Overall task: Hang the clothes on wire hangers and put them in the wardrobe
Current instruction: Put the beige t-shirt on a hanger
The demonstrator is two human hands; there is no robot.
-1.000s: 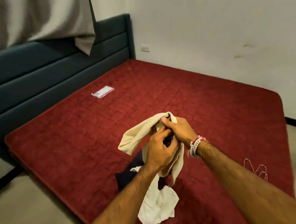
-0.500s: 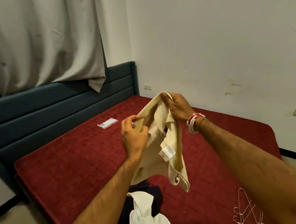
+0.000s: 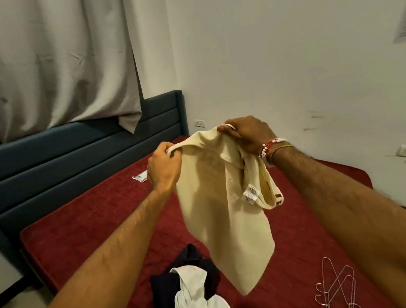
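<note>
Nearest, at the lower right of the frame, the wire hangers (image 3: 338,287) lie in a tangle on the red bed (image 3: 91,214). At least two overlap, and the exact count cannot be told. At lower centre a crumpled white garment (image 3: 198,300) lies on top of a dark garment (image 3: 163,294), one of each.

Above them, mid-frame, a single cream shirt (image 3: 216,202) hangs in the air clear of the bed. The left hand (image 3: 165,167) has its fingers curled round one end of the top edge, and the right hand (image 3: 247,134) pinches the other end. That makes three garments in view.

The shirt looks light, soft and limp. It sags between the two grips and folds on itself at the right, where a care label shows. It should carry easily but will not keep any shape, so the shoulders or collar are probably the best places to hold it while a hanger is fed in.

Farther back, one small packet (image 3: 141,177) lies on the bed near the blue headboard (image 3: 72,151), under a grey curtain (image 3: 51,61).
</note>
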